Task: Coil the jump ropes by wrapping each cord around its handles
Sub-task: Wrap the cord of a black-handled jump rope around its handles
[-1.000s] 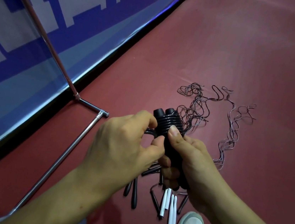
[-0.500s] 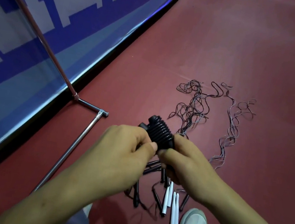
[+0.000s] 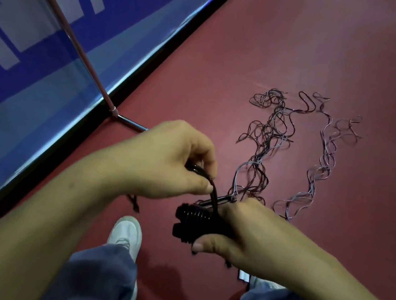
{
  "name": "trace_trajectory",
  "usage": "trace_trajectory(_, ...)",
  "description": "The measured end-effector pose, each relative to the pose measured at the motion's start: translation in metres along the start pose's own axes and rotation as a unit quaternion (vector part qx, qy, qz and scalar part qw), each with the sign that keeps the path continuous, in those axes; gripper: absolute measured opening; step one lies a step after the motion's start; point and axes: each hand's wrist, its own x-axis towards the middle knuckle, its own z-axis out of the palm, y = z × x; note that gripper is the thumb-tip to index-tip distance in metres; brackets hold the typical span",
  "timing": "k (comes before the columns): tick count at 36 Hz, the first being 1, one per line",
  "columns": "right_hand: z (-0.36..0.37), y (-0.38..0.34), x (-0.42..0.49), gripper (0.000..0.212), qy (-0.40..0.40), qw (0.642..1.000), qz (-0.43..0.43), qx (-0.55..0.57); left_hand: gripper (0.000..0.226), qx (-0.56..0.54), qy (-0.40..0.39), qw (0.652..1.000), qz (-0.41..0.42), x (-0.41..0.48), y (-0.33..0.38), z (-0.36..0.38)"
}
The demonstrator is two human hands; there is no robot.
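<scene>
The right hand [image 3: 244, 232] is curled round a pair of black handles [image 3: 190, 223], thumb beneath and fingers over the top. Only the butt ends and the wrapped stretch show past its knuckles. The handles lie side by side, and their long axis runs sideways out of the right palm toward the left arm, roughly level. Black cord [image 3: 214, 196] sits in tight turns round them, each turn against the next.

From the turn nearest the right fingers the cord climbs to the left hand [image 3: 165, 161]. That hand hovers just above and beyond the bundle, not touching it. It pinches the cord between thumb and forefinger, and a small loop shows behind the thumb. So the left hand has the free end, and the right hand is the holder.

Little cord seems left, so this rope looks nearly coiled. The next turn or tuck should cross the handles' axis squarely, drawn taut toward the right fingers. Slack there could let the turns spring loose.

Beyond both hands, well apart, a tangle of loose ropes [image 3: 268, 133] lies on the red floor [image 3: 328, 53]. Left of the left hand are a metal stand [image 3: 130, 123] and a blue banner [image 3: 41, 56]. A white shoe [image 3: 127, 233] shows below.
</scene>
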Motion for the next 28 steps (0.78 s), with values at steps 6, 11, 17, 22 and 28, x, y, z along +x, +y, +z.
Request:
trace_trajectory(6, -0.008, -0.009, -0.002, 0.071, -0.015, 0.999, -0.023, 0.016, 0.008, -0.09, -0.044, 0.995, 0.029, 0.009, -0.018, 0.004)
trace_trajectory(11, -0.015, -0.011, -0.004, 0.073, 0.012, 0.997, -0.035, 0.069, 0.015, -0.083, -0.058, 0.995, 0.013, 0.019, -0.037, 0.01)
trace_trajectory(17, -0.02, -0.01, -0.009, 0.054, 0.082, 0.991, -0.025, 0.098, 0.039, -0.151, -0.055, 0.987, -0.015, 0.028, -0.048, 0.018)
trace_trajectory(22, -0.023, -0.004, -0.013, 0.051, 0.089, 0.978, -0.048, 0.183, 0.044, -0.25, -0.073, 0.965, -0.011, 0.03, -0.043, 0.021)
trace_trajectory(28, -0.027, 0.001, -0.017, 0.059, 0.12, 0.961, -0.067, 0.238, 0.036, -0.341, -0.087, 0.935, -0.036, 0.032, -0.04, 0.038)
